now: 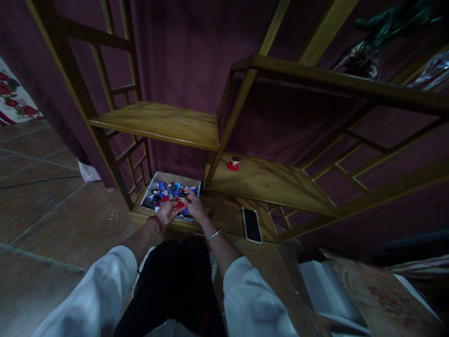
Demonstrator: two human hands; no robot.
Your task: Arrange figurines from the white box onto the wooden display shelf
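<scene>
figurine (pixel 182 197) with dark head and red base is between your two hands, over the open white box (pixel 170 178). your left hand (pixel 167 212) grasps it at the red base, and your right hand (pixel 194 206) grasps it near the dark top — how firmly, i cannot tell. many small figures (pixel 162 186), mostly blue, lie inside the box. to the right, another red-based figurine (pixel 235 163) stands on the wooden shelf (pixel 273 180) — below it lies a phone (pixel 251 225).
</scene>
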